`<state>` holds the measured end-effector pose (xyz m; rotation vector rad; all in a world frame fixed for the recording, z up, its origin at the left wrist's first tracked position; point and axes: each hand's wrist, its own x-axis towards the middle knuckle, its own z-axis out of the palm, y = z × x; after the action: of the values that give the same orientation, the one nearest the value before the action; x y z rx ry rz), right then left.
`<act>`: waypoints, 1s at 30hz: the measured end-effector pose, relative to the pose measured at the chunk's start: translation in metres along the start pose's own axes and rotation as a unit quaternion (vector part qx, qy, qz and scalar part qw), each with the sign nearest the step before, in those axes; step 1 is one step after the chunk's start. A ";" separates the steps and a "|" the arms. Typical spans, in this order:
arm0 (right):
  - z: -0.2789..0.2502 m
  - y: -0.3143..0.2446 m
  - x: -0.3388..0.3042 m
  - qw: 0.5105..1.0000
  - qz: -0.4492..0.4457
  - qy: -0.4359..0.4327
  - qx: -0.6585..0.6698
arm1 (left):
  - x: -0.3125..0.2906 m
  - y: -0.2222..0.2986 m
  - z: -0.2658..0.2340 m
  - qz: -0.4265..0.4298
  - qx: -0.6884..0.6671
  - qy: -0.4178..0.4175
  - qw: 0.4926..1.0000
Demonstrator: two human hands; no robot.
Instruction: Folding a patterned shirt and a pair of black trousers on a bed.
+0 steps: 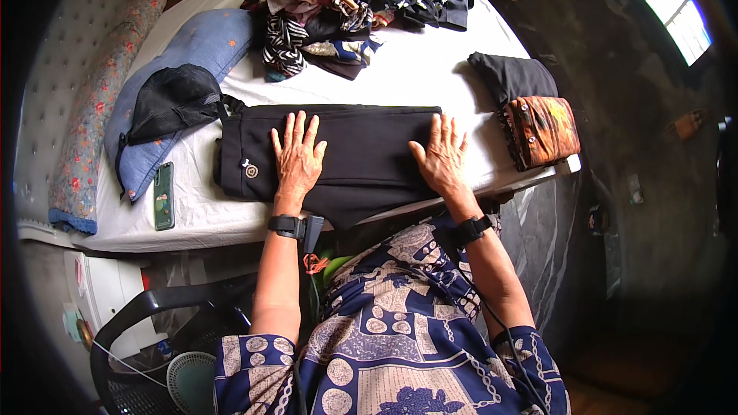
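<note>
A pair of black trousers (pixel 361 146) lies folded lengthwise on the white bed sheet, its waistband with a round button at the left. My left hand (pixel 298 152) rests flat on the cloth near the waistband, fingers spread. Toward the right end, my right hand (pixel 441 155) also presses flat on it, thumb apart from the fingers. Part of the lower edge bulges toward me over the bed's edge. Both wrists wear black straps, the left with a small dark box.
Folded clothes, one black (pixel 513 77) and one orange-brown patterned (pixel 544 131), sit at the right. A heap of clothes (pixel 323 8) lies at the back. Left are a black mesh cap (pixel 175 100), blue pillow (pixel 201 42), phone (pixel 164 196) and floral bolster (pixel 100 119). A black chair (pixel 146 307) stands lower left.
</note>
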<state>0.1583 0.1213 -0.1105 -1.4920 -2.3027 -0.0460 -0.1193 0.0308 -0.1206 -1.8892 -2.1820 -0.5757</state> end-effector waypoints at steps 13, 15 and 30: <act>0.022 -0.136 -0.043 0.968 -0.214 -0.070 0.115 | 0.000 -0.005 0.001 0.013 0.005 0.027 1.000; 0.014 -0.119 -0.047 0.968 -0.218 -0.083 0.093 | 0.001 -0.005 0.002 0.014 0.004 0.027 1.000; -0.032 -0.012 -0.070 0.992 -0.098 -0.081 0.006 | -0.011 0.001 -0.006 0.014 0.015 0.047 0.999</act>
<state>0.1822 0.0473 -0.1029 -1.3008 -2.5682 0.0368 -0.1176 0.0186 -0.1191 -1.8366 -2.0916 -0.6105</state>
